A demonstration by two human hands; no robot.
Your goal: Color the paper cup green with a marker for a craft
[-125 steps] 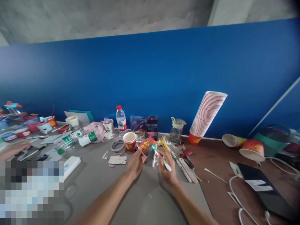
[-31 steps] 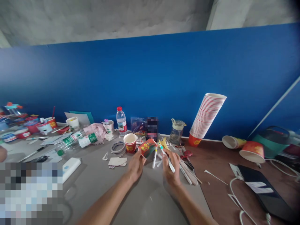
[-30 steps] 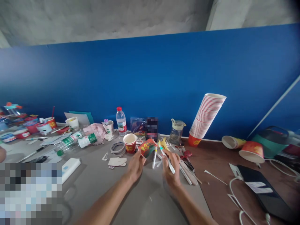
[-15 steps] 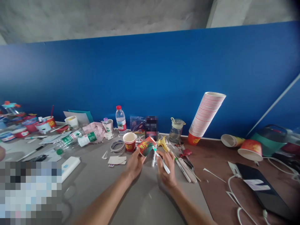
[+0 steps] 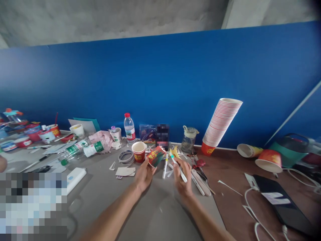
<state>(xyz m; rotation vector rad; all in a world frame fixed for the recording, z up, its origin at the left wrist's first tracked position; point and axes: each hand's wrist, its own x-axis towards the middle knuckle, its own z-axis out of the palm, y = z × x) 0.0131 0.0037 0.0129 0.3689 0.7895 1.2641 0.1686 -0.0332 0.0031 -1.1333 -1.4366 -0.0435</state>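
My left hand [image 5: 143, 174] is closed round a small red paper cup [image 5: 155, 156] with green and gold print, held tilted above the grey table [image 5: 117, 197]. My right hand [image 5: 182, 179] grips a white pen with a teal tip [image 5: 177, 166], its tip pointing up and left, a short gap from the cup. Another white pen [image 5: 165, 165] lies on the table between my hands. An upright red cup [image 5: 139, 151] stands just left of the held one.
A tall leaning stack of red-rimmed cups [image 5: 220, 125] stands at the back right, with a glass jar [image 5: 189, 139], a water bottle [image 5: 129, 128] and tape rolls [image 5: 125, 156] near it. Tipped cups [image 5: 268, 160], a dark tablet [image 5: 281, 201] and white cables lie right. Another person's hand [image 5: 2, 163] shows far left.
My right hand has drawn the pen to the right, away from the cup it was touching half a second ago. The cup has turned slightly in my left hand.
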